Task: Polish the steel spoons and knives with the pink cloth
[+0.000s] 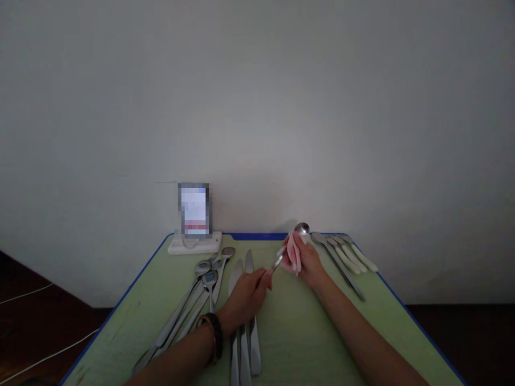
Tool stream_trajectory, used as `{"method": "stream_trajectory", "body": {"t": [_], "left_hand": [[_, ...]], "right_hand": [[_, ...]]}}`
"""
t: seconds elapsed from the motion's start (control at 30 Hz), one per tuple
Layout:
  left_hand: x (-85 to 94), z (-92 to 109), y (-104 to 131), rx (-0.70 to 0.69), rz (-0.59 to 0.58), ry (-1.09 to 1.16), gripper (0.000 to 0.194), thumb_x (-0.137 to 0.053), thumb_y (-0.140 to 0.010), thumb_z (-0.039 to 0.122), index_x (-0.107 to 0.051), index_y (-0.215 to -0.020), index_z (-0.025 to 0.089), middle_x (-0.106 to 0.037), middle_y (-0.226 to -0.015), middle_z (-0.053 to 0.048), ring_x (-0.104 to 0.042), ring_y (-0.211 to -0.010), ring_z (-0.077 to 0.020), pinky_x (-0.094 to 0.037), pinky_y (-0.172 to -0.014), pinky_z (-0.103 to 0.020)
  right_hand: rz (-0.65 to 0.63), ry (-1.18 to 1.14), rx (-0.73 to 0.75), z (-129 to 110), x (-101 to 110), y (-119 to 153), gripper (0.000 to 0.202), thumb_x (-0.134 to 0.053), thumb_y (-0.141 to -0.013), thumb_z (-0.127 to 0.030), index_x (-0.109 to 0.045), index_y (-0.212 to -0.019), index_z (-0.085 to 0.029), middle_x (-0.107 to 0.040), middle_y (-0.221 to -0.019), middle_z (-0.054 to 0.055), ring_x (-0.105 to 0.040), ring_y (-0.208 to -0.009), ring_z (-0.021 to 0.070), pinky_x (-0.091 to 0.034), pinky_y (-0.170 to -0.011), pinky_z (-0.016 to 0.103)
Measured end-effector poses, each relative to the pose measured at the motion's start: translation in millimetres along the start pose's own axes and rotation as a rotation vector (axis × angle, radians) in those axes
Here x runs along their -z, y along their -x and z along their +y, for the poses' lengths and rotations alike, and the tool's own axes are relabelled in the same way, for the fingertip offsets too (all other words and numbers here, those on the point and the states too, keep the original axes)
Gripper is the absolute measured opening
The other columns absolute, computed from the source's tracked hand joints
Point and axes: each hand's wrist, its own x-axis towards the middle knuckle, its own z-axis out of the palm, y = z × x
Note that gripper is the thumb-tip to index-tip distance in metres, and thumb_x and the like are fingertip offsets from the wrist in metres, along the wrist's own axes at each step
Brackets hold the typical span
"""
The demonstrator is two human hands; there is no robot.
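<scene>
A metal spoon (302,229) is held aslant above the table, its bowl up and away from me. My left hand (252,289) is closed round the end of its handle. Folded round the spoon's neck, just below the bowl, is a pink cloth (295,256), which my right hand (309,260) grips against the metal. Under my left hand and wrist lie several table knives (255,348), partly hidden. Further left is a loose pile of metal spoons (210,279), their bowls pointing away from me.
At the right, a long metal spoon (340,267) lies near several pieces of cutlery with cream handles (364,258). A lit, blurred screen (196,210) stands on a white base (195,246) at the back left. The green table (298,343) has a blue edge against a pale wall (257,107).
</scene>
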Motion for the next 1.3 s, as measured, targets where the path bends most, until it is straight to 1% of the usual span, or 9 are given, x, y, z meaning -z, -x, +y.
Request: {"method": "stream_trajectory", "body": {"t": [0.23, 0.4, 0.47, 0.57, 0.67, 0.77, 0.87, 1.07, 1.3], "left_hand": [[5.4, 10.6, 3.3, 0.025, -0.09, 0.065, 0.037, -0.023, -0.095, 0.045, -0.046, -0.083, 0.019, -0.049, -0.055, 0.005, -0.049, -0.052, -0.0129, -0.036, -0.054, -0.024], [17.4, 16.5, 1.3, 0.009, 0.072, 0.107, 0.034, -0.028, -0.093, 0.047, -0.041, -0.077, 0.021, -0.046, -0.055, 0.006, -0.044, -0.052, -0.0122, -0.035, -0.054, -0.024], [30.2, 24.8, -5.4, -0.02, 0.16, 0.085, 0.035, -0.028, -0.093, 0.046, -0.039, -0.071, 0.021, -0.044, -0.055, 0.005, -0.043, -0.052, -0.0118, -0.036, -0.056, -0.025], [57.9, 47.9, -21.4, -0.073, 0.12, 0.017, 0.043, -0.02, -0.095, 0.046, -0.04, -0.066, 0.02, -0.046, -0.055, 0.004, -0.045, -0.054, -0.0121, -0.038, -0.059, -0.025], [86.6, 76.9, -35.1, -0.057, 0.059, -0.123, 0.052, -0.013, -0.094, 0.05, -0.05, -0.074, 0.019, -0.056, -0.064, 0.0, -0.049, -0.054, -0.0132, -0.039, -0.056, -0.026], [103.5, 98.6, -36.4, 0.039, 0.08, -0.309, 0.056, -0.016, -0.093, 0.054, -0.055, -0.074, 0.019, -0.061, -0.065, -0.001, -0.053, -0.057, -0.0158, -0.039, -0.057, -0.027], [106.2, 107.2, -27.1, 0.103, 0.023, -0.359, 0.062, -0.012, -0.093, 0.053, -0.059, -0.069, 0.02, -0.063, -0.062, -0.001, -0.056, -0.058, -0.017, -0.037, -0.058, -0.026], [97.7, 109.6, -13.3, 0.037, -0.076, -0.606, 0.055, -0.02, -0.093, 0.05, -0.062, -0.071, 0.023, -0.061, -0.062, -0.003, -0.055, -0.06, -0.02, -0.027, -0.057, -0.028], [96.6, 112.2, -19.6, 0.022, -0.164, -0.555, 0.052, -0.022, -0.095, 0.046, -0.057, -0.064, 0.022, -0.058, -0.057, -0.001, -0.052, -0.055, -0.0168, -0.02, -0.052, -0.028]], "right_hand": [[-0.175, 0.235, 0.119, -55.5, -29.6, 5.2, 0.038, -0.064, -0.07, -0.053, -0.058, -0.068, -0.015, -0.061, -0.054, 0.002, -0.049, -0.038, 0.0109, -0.039, -0.035, 0.023], [-0.349, 0.462, 0.17, -82.0, -45.7, 11.6, 0.035, -0.06, -0.074, -0.049, -0.059, -0.07, -0.015, -0.063, -0.063, 0.003, -0.054, -0.051, 0.0121, -0.041, -0.048, 0.023], [-0.368, 0.694, 0.262, -88.1, -47.9, 14.2, 0.032, -0.057, -0.077, -0.046, -0.059, -0.068, -0.015, -0.062, -0.062, 0.002, -0.054, -0.054, 0.0124, -0.04, -0.052, 0.024], [-0.406, 1.045, 0.394, -98.2, -51.1, 18.9, 0.027, -0.055, -0.081, -0.041, -0.061, -0.074, -0.015, -0.063, -0.067, 0.002, -0.054, -0.062, 0.0135, -0.037, -0.058, 0.024], [-0.437, 1.282, 0.408, -108.9, -55.6, 25.6, 0.026, -0.05, -0.086, -0.038, -0.062, -0.084, -0.015, -0.064, -0.072, 0.004, -0.054, -0.064, 0.0138, -0.034, -0.058, 0.024], [-0.477, 1.446, 0.35, -116.5, -61.0, 34.3, 0.023, -0.049, -0.088, -0.035, -0.061, -0.086, -0.016, -0.066, -0.075, 0.005, -0.055, -0.062, 0.0136, -0.032, -0.056, 0.024], [-0.491, 1.584, 0.377, -119.7, -68.1, 43.3, 0.015, -0.052, -0.086, -0.028, -0.061, -0.089, -0.016, -0.068, -0.085, 0.007, -0.06, -0.073, 0.0165, -0.034, -0.06, 0.024], [-0.57, 1.703, 0.329, -119.2, -81.6, 57.7, 0.019, -0.053, -0.087, -0.032, -0.062, -0.093, -0.016, -0.07, -0.089, 0.01, -0.065, -0.082, 0.0234, -0.036, -0.064, 0.029], [-0.592, 1.665, 0.349, -122.3, -81.3, 63.6, 0.02, -0.051, -0.088, -0.032, -0.062, -0.092, -0.017, -0.07, -0.09, 0.009, -0.063, -0.079, 0.0206, -0.036, -0.063, 0.028]]}}
